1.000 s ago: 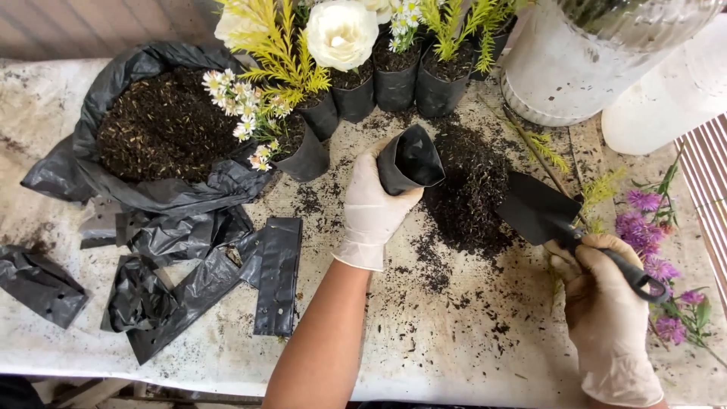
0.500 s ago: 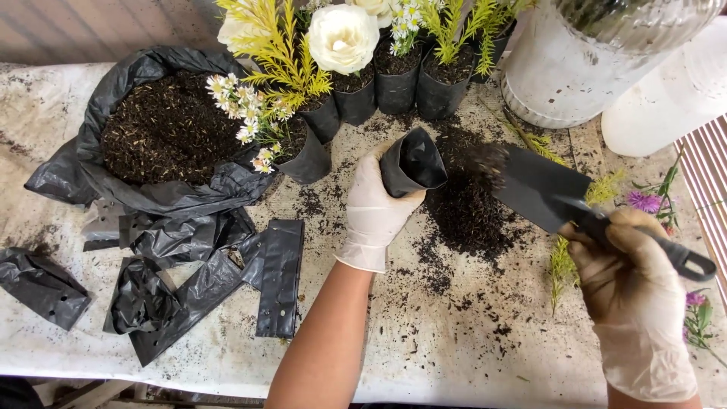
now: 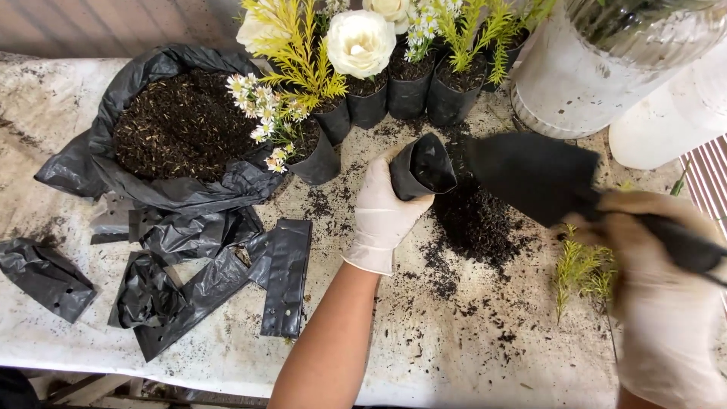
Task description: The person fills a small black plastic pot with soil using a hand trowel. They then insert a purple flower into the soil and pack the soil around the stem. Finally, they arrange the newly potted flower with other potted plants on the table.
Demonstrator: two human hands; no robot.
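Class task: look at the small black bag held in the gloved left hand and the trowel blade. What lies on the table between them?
In the head view, loose dark soil lies heaped on the table between the small black bag and trowel blade.

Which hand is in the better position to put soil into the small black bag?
Right, probably. The right hand holds the black trowel, its blade beside the small black bag. The left hand is busy gripping that bag.
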